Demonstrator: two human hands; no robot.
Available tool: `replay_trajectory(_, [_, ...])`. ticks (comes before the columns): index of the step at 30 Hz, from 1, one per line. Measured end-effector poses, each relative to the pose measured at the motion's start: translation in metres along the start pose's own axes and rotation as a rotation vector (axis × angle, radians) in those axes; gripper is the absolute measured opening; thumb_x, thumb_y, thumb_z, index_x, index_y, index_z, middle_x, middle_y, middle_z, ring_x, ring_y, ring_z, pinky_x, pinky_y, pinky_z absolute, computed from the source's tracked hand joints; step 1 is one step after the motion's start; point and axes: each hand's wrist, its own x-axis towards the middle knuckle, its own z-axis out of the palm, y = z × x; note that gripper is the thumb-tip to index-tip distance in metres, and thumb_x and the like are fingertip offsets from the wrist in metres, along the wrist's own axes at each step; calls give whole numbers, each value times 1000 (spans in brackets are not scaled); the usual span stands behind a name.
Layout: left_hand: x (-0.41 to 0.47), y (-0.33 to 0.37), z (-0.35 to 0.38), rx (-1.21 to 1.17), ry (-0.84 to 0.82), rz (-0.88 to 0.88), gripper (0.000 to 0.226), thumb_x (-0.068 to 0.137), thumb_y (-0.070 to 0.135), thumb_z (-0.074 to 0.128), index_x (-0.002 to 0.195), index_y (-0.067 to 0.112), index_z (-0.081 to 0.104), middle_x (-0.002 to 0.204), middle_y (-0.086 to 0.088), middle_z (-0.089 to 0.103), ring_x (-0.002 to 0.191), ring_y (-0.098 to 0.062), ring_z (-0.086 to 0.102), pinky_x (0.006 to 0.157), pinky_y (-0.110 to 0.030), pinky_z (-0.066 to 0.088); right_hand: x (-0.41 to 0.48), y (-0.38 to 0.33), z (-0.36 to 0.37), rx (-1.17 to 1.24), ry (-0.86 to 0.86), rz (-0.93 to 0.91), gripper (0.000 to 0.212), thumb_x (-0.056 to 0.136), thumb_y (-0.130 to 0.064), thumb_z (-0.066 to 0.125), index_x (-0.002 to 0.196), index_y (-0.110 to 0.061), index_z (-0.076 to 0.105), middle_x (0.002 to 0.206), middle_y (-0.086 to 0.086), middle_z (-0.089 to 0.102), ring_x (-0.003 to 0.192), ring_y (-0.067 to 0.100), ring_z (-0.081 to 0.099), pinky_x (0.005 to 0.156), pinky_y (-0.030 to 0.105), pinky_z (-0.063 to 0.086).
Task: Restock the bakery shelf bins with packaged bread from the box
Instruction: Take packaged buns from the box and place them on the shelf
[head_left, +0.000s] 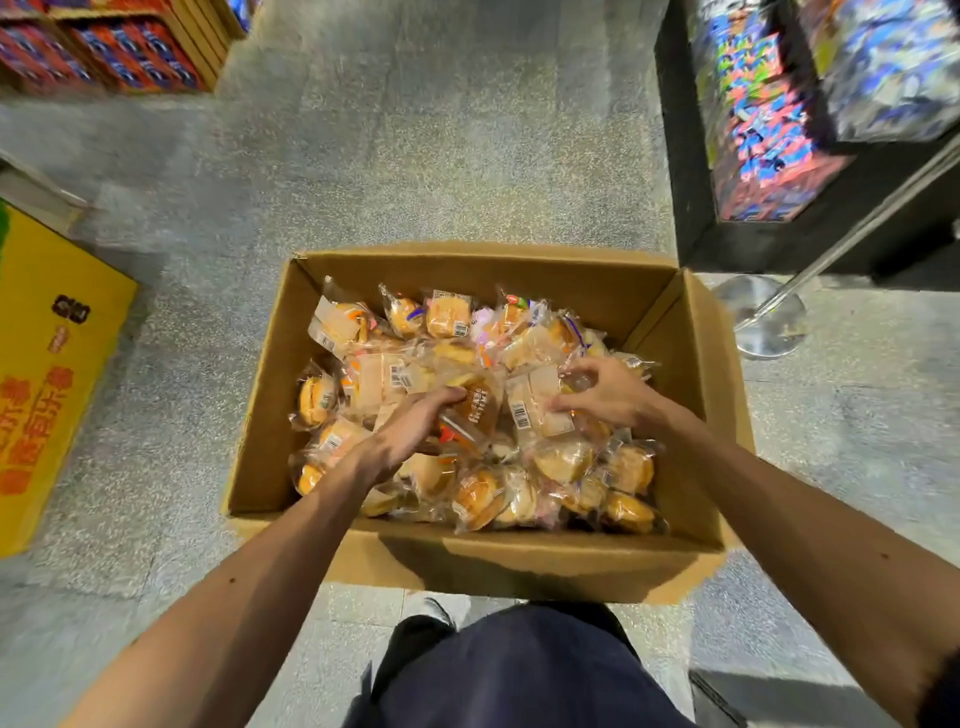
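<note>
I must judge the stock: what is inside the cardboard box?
Wrapped bread packets fill the cardboard box; the left hand grips one, the right hand pinches another. Lower layers and the bottom are covered.

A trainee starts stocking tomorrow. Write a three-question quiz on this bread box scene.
1. True or false: the cardboard box stands on a shelf.
2. Choose one. The left hand grips: A) a brown-printed bread packet; B) a box flap; C) nothing.
3. Fill in: seen from the person, the yellow carton lies to the box's ____.
Key: 1 false; 2 A; 3 left.
</note>
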Motion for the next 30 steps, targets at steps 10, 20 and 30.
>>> replay_trajectory(10, [1,40,-19,-72,-214,192,27,102,46,40,107,29,60,79,18,74,80,-8,66,78,-34,49,-83,-10,25,506,305,43,40,79,-23,84,111,-5,69,111,18,71,99,27,71,90,49,58])
replay_trajectory(20, [-91,64,17,167,-680,330,32,88,41,65,111,19,69,102,-2,76,85,-16,73,76,-34,57,-258,-32,124,785,796,-4,36,80,-16,78,114,-8,69,101,2,76,85,14,73,68,30,59])
replay_trajectory(30, [-262,21,180,413,-968,516,76,66,55,79,129,19,54,114,-12,71,98,-25,72,82,-44,60,-486,16,222,944,1371,4,21,83,-11,76,97,3,68,91,6,71,76,12,68,58,31,58])
